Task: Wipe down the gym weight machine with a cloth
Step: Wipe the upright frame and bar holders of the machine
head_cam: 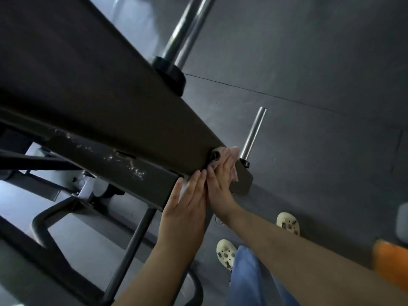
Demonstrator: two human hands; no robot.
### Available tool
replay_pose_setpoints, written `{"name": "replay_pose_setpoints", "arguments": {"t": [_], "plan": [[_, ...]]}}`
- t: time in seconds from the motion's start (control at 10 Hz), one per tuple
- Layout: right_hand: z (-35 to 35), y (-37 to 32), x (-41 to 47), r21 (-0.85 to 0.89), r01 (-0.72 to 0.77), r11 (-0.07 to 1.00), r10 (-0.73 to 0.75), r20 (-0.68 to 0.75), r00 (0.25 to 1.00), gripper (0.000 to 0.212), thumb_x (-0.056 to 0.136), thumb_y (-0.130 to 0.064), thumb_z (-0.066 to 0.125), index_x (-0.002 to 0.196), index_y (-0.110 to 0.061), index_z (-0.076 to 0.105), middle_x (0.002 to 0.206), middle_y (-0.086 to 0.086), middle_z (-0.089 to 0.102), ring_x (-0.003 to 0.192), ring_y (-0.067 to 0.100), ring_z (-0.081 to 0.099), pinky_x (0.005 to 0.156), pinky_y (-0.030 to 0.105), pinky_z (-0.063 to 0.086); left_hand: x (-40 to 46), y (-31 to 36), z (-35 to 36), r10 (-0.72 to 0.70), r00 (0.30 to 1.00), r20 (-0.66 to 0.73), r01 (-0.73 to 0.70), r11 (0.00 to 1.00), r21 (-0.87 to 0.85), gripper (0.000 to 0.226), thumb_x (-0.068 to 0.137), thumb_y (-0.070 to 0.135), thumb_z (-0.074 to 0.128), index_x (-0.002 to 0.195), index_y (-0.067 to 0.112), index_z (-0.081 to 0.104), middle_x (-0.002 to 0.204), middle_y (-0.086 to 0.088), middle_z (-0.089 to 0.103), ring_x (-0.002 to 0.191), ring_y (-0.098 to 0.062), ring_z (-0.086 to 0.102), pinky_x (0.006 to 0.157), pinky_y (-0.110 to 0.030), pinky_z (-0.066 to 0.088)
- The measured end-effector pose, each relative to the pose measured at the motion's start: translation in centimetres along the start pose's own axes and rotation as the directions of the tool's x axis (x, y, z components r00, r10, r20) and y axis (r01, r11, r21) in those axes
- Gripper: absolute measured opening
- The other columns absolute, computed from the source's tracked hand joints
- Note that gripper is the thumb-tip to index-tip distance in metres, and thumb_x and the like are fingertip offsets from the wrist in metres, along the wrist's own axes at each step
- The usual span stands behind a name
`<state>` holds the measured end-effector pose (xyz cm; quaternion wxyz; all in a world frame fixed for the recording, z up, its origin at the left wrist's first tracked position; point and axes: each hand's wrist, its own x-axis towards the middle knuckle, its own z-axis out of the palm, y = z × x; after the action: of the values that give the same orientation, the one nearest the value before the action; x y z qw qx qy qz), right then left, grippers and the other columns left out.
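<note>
A dark metal beam of the weight machine [106, 85] runs diagonally from upper left to the lower middle. Near its lower end a pink cloth [231, 154] lies against the beam. My right hand [220, 180] presses flat on the cloth with straight fingers. My left hand [187, 204] lies flat beside it, fingers straight, touching the beam's lower edge and the end of a scuffed square tube [123, 164]. The two hands touch side by side.
A short chrome peg [254, 131] stands just right of the cloth, and a thicker chrome post [187, 29] rises higher up. Frame bars and a thin rod [130, 250] lie below left. My feet in pale clogs [225, 252] stand on grey floor. An orange object [390, 263] sits at right.
</note>
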<state>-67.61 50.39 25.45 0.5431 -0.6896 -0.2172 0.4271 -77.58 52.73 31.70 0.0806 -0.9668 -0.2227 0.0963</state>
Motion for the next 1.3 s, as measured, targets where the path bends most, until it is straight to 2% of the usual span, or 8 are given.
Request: {"name": "replay_pose_setpoints", "arguments": {"t": [0.1, 0.2, 0.4, 0.6, 0.8, 1.0, 1.1, 1.3], "plan": [[0.1, -2.9, -2.1, -0.061, 0.251, 0.966, -0.245, 0.084, 0.966, 0.067, 0.097, -0.049, 0.025, 0.125, -0.063, -0.034, 0.139, -0.025, -0.045, 0.138, 0.004, -0.032, 0.118, 0.037, -0.013, -1.5, -0.3, -1.3, -0.116, 0.992, -0.052, 0.111, 0.99, -0.092, 0.087, 0.061, 0.027, 0.067, 0.137, -0.001, 0.036, 0.142, -0.018, 0.044, 0.135, -0.03, 0.028, 0.115, -0.045, 0.001], [-0.3, -4.8, -3.1, -0.265, 0.435, 0.861, -0.381, 0.231, 0.895, 0.065, 0.097, -0.057, 0.015, 0.144, -0.031, -0.021, 0.152, 0.0, -0.034, 0.143, 0.017, -0.027, 0.116, 0.029, -0.016, -3.0, 0.4, -2.7, -0.315, 0.942, -0.116, 0.286, 0.935, -0.211, 0.083, 0.065, 0.026, 0.069, 0.138, 0.007, 0.034, 0.142, -0.016, 0.042, 0.135, -0.03, 0.028, 0.114, -0.048, 0.004], [-2.1, -7.4, -4.0, -0.452, 0.538, 0.712, -0.352, 0.433, 0.83, 0.073, 0.093, -0.036, 0.03, 0.137, -0.055, -0.024, 0.147, -0.012, -0.039, 0.142, 0.012, -0.027, 0.115, 0.017, -0.009, -3.3, 3.3, -4.8, -0.721, 0.678, -0.142, 0.536, 0.617, -0.576, 0.06, 0.079, 0.023, 0.05, 0.136, 0.011, 0.036, 0.139, -0.012, 0.046, 0.131, -0.024, 0.029, 0.114, -0.05, 0.022], [-3.4, -10.7, -4.3, -0.551, 0.563, 0.616, -0.251, 0.541, 0.803, 0.067, 0.089, -0.044, 0.022, 0.143, -0.033, -0.016, 0.144, -0.022, -0.028, 0.145, 0.017, -0.01, 0.119, 0.044, 0.015, -0.9, 5.1, -6.8, -0.873, 0.487, -0.023, 0.235, 0.156, -0.959, 0.055, 0.086, 0.012, 0.052, 0.136, 0.032, 0.04, 0.143, 0.014, 0.031, 0.132, 0.0, 0.027, 0.107, -0.004, 0.019], [-6.3, -13.0, -2.9, -0.499, 0.776, 0.386, -0.237, 0.759, 0.606, 0.07, 0.077, -0.014, 0.032, 0.146, -0.014, 0.025, 0.155, 0.0, 0.012, 0.143, 0.011, 0.006, 0.118, 0.035, 0.013, 4.5, 6.1, -5.7, -0.928, 0.354, 0.117, 0.045, -0.108, -0.993, 0.074, 0.078, 0.082, 0.025, 0.14, 0.042, 0.014, 0.154, 0.019, 0.008, 0.143, 0.0, 0.009, 0.118, -0.03, 0.016], [-8.2, -17.5, -0.7, -0.387, 0.922, -0.014, -0.533, 0.783, 0.321, 0.048, 0.089, -0.009, 0.039, 0.136, -0.019, 0.039, 0.145, 0.013, 0.031, 0.129, 0.025, 0.034, 0.096, 0.036, 0.041, 8.4, 3.7, -8.0, -0.998, -0.006, 0.06, -0.024, -0.06, -0.998, 0.054, 0.09, 0.067, 0.035, 0.134, 0.037, 0.043, 0.135, -0.004, 0.051, 0.13, -0.024, 0.045, 0.105, -0.042, 0.041], [-8.0, -19.2, 1.0, -0.348, 0.925, -0.153, -0.567, 0.798, 0.207, 0.066, 0.075, 0.003, 0.051, 0.137, -0.014, 0.036, 0.15, 0.012, 0.019, 0.133, 0.032, 0.024, 0.097, 0.043, 0.036, 8.7, 2.6, -8.7, -0.982, 0.005, 0.19, -0.111, -0.189, -0.976, 0.043, 0.094, 0.041, 0.045, 0.135, 0.045, 0.036, 0.119, -0.007, 0.056, 0.112, -0.023, 0.057, 0.096, -0.047, 0.048], [-6.9, -18.8, 2.4, -0.413, 0.884, -0.216, -0.508, 0.821, 0.259, 0.098, 0.064, 0.009, 0.07, 0.146, -0.013, 0.02, 0.157, 0.007, 0.005, 0.139, 0.038, 0.022, 0.099, 0.05, 0.039, 7.4, 2.3, -7.9, -0.972, 0.116, 0.205, -0.205, -0.225, -0.952, 0.056, 0.091, 0.007, 0.06, 0.141, 0.008, 0.036, 0.129, 0.014, 0.058, 0.119, 0.014, 0.037, 0.1, -0.014, 0.039]]}}
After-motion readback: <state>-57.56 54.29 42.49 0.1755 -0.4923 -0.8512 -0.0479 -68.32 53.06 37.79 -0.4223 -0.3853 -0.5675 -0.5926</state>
